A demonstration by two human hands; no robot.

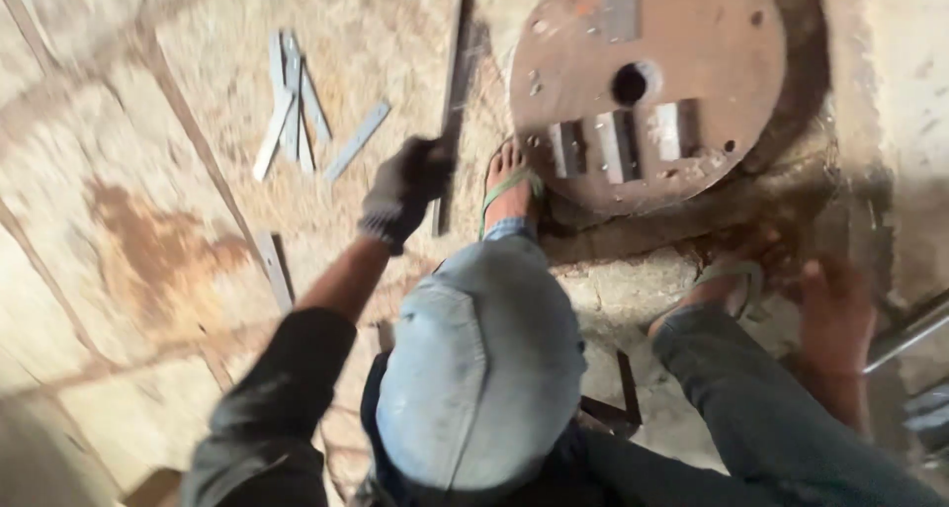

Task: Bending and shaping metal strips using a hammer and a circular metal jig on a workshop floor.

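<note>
- The left hand (405, 186), in a dark work glove, has its fingers closed around the lower part of a long dark metal bar (455, 92). The bar lies on the floor just left of the rusty round steel plate (647, 82) and reaches up past the plate's left edge.
- The foot in a green-strapped sandal (509, 186) stands just beside the bar's lower end, at the lower left edge of the round plate. If the bar slips from the glove, it can fall on the bare toes.
- The right hand (835, 314) is bare and blurred, at the lower right of the plate, near a shiny metal tube (905, 334). I cannot tell whether its fingers are spread or closed. Without a glove, a sharp edge can cut it.
- Three short grey metal pieces (613, 141) lie loose on the round plate, below its centre hole. A knock from the bar can push them off toward the feet.
- Flat grey strips (292, 107) lie scattered on the floor, well left of the plate. Swinging the bar that way can hit them, and a sandal can slide on them.
</note>
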